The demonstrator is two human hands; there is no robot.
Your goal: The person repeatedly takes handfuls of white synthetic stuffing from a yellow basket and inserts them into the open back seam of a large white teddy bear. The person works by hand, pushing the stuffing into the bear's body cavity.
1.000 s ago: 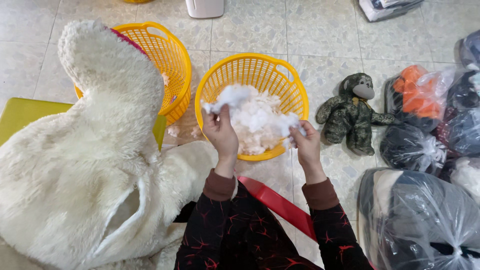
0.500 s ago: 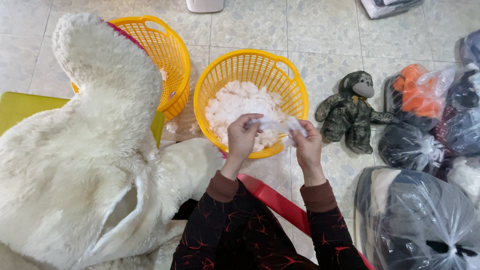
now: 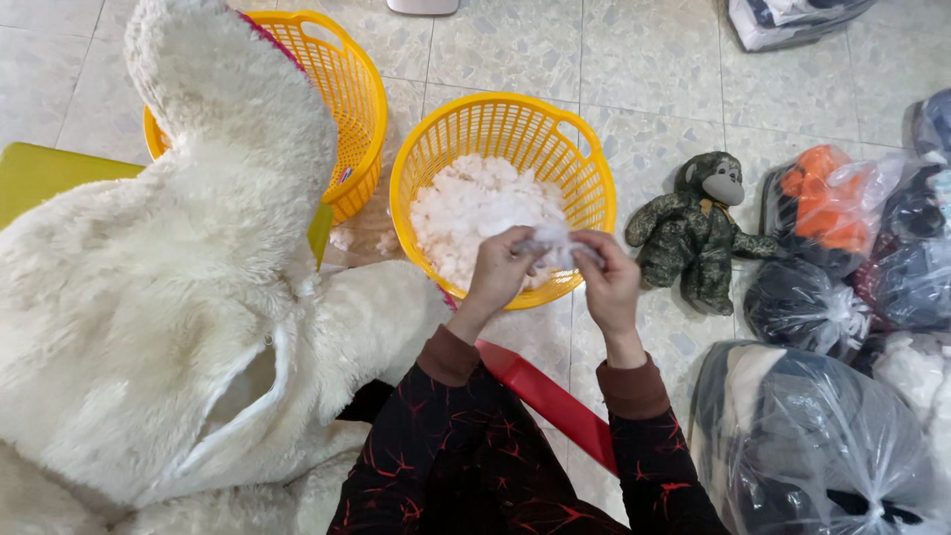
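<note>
Stuffing tuft (image 3: 553, 241) between both hands, apparently.

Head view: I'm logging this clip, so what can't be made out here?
- Tuft of white stuffing: mostly covered by the left hand and right hand, so its size is unclear.
- Second basket: its contents are blocked by the white plush.
- Bags at right: contents blurred by plastic, cut by the frame edge.
- Red object: partly under the sleeves, kind unclear.
</note>
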